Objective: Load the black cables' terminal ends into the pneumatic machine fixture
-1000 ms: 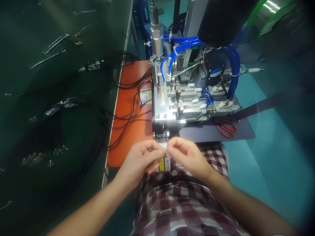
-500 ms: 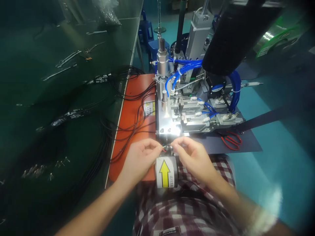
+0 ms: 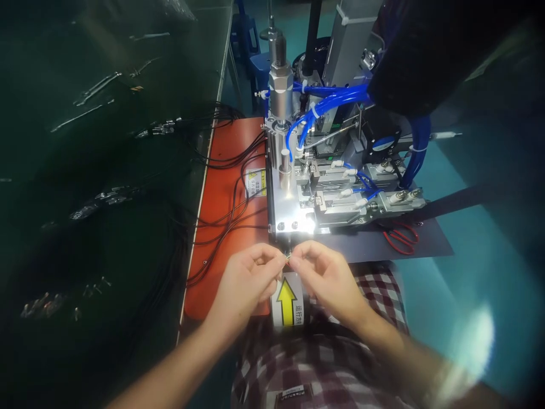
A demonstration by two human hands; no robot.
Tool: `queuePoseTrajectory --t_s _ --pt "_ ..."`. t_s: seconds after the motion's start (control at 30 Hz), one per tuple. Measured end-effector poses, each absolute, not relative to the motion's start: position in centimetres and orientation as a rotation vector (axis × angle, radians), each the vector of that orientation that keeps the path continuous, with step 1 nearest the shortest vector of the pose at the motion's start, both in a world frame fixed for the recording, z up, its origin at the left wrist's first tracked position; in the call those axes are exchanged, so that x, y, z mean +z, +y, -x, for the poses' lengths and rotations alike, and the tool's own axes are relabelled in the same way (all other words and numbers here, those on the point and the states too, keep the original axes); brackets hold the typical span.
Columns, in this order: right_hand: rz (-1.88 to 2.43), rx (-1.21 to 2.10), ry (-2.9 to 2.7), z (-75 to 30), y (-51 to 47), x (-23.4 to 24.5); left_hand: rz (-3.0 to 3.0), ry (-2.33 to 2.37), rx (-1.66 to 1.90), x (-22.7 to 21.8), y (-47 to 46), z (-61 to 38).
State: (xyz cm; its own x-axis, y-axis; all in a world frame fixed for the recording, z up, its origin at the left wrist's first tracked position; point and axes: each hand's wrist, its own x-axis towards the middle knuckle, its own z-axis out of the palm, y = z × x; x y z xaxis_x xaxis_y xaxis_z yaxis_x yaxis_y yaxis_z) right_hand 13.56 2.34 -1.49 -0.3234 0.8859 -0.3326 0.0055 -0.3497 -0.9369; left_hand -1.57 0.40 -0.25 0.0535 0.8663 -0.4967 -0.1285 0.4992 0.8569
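Note:
My left hand [image 3: 247,281] and my right hand [image 3: 326,275] meet fingertip to fingertip just in front of a metal machine [image 3: 315,193]. Both are closed in a pinch on thin wire ends [image 3: 288,260], reddish at the tip, too small to see well. Right below the fingertips sits a white label with a yellow arrow [image 3: 287,295]. The machine has a shiny cylinder [image 3: 280,91] and blue air tubes [image 3: 327,99] above its clamp block.
An orange plate [image 3: 221,227] to the left carries black cables [image 3: 232,196]. Red-handled scissors [image 3: 400,236] lie on a dark mat at the right. The dark green bench [image 3: 85,170] at left holds several cable bundles and small metal parts. My checked shirt fills the bottom.
Both hands have stayed pinched together in front of the machine, shifting slightly nearer to me and lower over the arrow label. The view has swayed a little.

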Motion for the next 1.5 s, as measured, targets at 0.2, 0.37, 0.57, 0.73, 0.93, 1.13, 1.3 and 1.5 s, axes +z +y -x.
queuePoseTrajectory --t_s 0.2,0.37,0.57,0.73,0.93,1.13,1.3,1.5 --pt "1.244 1.665 -1.206 -13.5 1.5 -2.1 -0.672 1.367 0.809 -0.2 -0.1 1.1" --pt "1.28 1.656 -1.244 -13.8 1.6 -1.8 -0.689 1.421 0.862 0.2 -0.2 0.7" --pt "1.302 1.679 -1.218 -13.8 1.9 -1.1 -0.739 1.388 0.868 0.3 -0.3 0.5" --pt "1.272 1.779 -1.145 -13.7 1.7 -1.0 -0.732 1.341 0.957 -0.1 -0.5 0.1" --pt "1.243 1.818 -1.153 -13.7 1.4 -1.2 -0.718 1.258 1.036 -0.6 -1.1 -0.1" --pt "1.209 1.334 -1.575 -14.3 1.0 -1.4 -0.844 1.35 0.976 0.0 -1.3 -0.1" --pt "1.236 1.522 -1.448 -14.4 1.2 -1.1 -1.02 1.432 0.979 0.9 -1.4 0.0" --pt "1.283 1.72 -1.339 -14.7 1.8 -1.0 -0.851 1.368 0.877 0.5 -0.7 0.4"
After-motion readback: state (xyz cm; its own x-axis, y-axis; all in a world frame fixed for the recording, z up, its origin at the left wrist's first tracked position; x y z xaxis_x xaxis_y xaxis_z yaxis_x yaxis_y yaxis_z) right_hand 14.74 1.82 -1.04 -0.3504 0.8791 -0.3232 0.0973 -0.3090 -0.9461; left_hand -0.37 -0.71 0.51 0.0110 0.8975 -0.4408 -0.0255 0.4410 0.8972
